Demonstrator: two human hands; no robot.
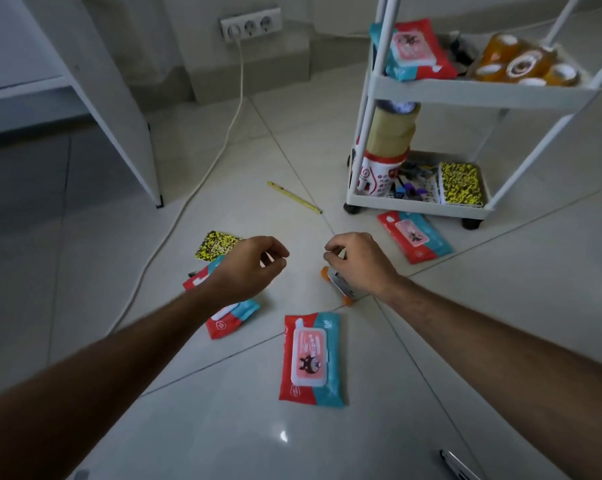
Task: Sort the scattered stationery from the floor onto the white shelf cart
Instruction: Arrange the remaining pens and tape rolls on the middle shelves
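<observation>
Pale glossy floor tiles (223,427) fill most of the frame, with a white shelf cart (479,93) standing at the upper right. I see my left hand (251,268) hovering at the centre of the frame, fingers loosely curled and holding nothing. My right hand (356,263) hangs just right of it, fingertips drawn together; whether they pinch anything I cannot tell. Under its wrist lies a small orange-and-white object (341,285), too hidden to name.

Three packs of wet wipes lie on the floor: one (311,358) at lower centre, one (228,313) partly under my left forearm, one (415,235) just in front of the cart's wheels. A yellow speckled notebook (214,244) sits left of my left hand, and a yellow pen (294,197) lies farther up, near the cart.

On the cart's upper shelf rest another wipes pack (413,50) and amber tape rolls (521,64). Its bottom shelf holds brown tape rolls (393,133), markers (413,185) and a second speckled notebook (460,183). A white cable (195,188) runs from a wall socket (249,26) at upper centre.
</observation>
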